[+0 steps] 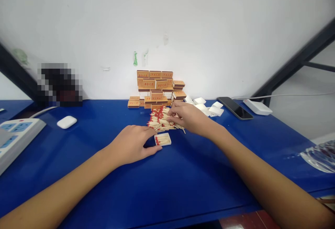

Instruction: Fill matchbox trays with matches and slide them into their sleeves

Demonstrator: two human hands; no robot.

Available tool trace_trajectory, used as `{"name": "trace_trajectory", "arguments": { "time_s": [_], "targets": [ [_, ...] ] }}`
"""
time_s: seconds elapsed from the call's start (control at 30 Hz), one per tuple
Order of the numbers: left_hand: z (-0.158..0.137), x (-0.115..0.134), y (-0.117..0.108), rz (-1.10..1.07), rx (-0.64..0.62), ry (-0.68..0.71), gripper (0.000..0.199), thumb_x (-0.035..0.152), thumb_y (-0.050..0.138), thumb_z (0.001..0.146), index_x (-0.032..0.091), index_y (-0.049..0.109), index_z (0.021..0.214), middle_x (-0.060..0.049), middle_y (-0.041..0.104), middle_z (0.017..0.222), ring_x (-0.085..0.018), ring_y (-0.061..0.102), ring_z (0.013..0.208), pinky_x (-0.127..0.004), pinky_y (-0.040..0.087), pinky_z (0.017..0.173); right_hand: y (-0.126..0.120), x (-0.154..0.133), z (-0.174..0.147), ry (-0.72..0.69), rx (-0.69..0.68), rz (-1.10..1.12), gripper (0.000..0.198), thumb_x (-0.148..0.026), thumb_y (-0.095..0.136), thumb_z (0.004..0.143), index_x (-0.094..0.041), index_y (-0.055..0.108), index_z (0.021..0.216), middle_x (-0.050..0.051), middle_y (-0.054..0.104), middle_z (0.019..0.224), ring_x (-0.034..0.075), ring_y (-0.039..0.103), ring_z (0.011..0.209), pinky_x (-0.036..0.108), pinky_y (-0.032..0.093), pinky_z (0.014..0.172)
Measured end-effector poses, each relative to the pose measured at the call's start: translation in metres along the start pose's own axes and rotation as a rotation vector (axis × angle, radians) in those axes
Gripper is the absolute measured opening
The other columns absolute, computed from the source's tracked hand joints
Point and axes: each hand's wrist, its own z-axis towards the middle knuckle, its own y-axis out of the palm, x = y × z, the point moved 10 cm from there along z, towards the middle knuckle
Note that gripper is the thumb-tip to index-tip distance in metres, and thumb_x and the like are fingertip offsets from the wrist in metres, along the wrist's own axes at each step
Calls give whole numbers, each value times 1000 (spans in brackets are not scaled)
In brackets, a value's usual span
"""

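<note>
A small white matchbox tray [167, 143] lies on the blue table with several red-tipped matches in it. My left hand [134, 142] grips its left end between thumb and fingers. Just behind the tray is a loose heap of matches [159, 121], heads mostly to the left. My right hand [184, 115] reaches into the heap's right side, fingers pinched together over the sticks. What sits between those fingertips is too small to make out for certain. Orange matchbox covers [156, 96] stand stacked behind the heap, against the wall.
White empty trays [216, 110] lie scattered right of the stack. Beyond them are a black phone [235, 108] and a flat white box [258, 107]. A white earbud case [67, 122] and a power strip [22, 135] are on the left. Clear plastic [320, 155] sits at the right edge.
</note>
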Motion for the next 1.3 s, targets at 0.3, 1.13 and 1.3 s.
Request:
{"name": "trace_trajectory", "arguments": {
  "time_s": [0.3, 1.13, 1.3],
  "targets": [
    [0, -5, -2, -24, 29, -36, 30, 50, 68, 93, 20, 72, 95, 1, 64, 69, -16, 56, 58, -30, 33, 57, 16, -51, -22, -131, -250, 32, 13, -22, 63, 102, -16, 73, 96, 5, 62, 95, 17, 59, 80, 30, 40, 70],
    [0, -4, -2, -14, 19, -17, 33, 48, 68, 94, 21, 75, 111, 0, 68, 72, -17, 61, 62, -29, 36, 57, 15, -24, -32, 7, -314, -73, 8, -27, 74, 95, -21, 70, 99, 5, 74, 95, 20, 65, 80, 30, 38, 66],
    [0, -4, -2, -7, 27, -10, 33, 49, 67, 94, 22, 75, 112, 0, 68, 72, -17, 61, 61, -29, 37, 57, 19, -28, -31, -11, -320, -107, 9, -23, 65, 100, -20, 70, 93, 6, 75, 91, 21, 65, 80, 31, 38, 68]
  ]
}}
